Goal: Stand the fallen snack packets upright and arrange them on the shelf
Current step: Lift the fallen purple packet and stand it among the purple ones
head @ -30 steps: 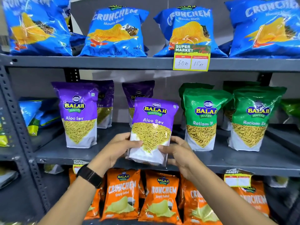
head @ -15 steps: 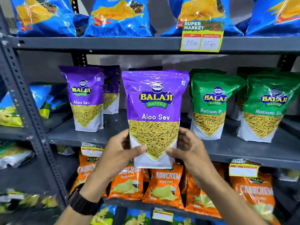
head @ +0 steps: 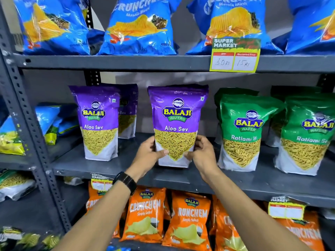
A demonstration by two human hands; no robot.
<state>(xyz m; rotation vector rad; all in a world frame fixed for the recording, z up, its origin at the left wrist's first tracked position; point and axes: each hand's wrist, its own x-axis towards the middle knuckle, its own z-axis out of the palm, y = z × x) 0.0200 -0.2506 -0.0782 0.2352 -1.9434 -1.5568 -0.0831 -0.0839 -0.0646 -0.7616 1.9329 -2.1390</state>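
Note:
A purple Aloo Sev packet [head: 176,122] stands upright on the grey middle shelf [head: 181,178], near its front edge. My left hand [head: 149,153] grips its lower left side and my right hand [head: 201,153] grips its lower right side. To its left, another purple Aloo Sev packet [head: 98,124] stands upright, with a third one [head: 127,113] behind it. Two green Ratlami Sev packets [head: 243,131] [head: 306,136] stand upright to the right.
Blue Crunchem packets [head: 139,28] fill the top shelf, above a yellow price tag [head: 234,56]. Orange Crunchem packets [head: 188,220] line the shelf below. A perforated grey upright [head: 27,115] is at the left, with tumbled blue and yellow packets [head: 45,124] beyond it.
The packet was held tilted in front of the shelf, then raised close to the camera. Now both hands have pushed it back and set it upright on the middle shelf.

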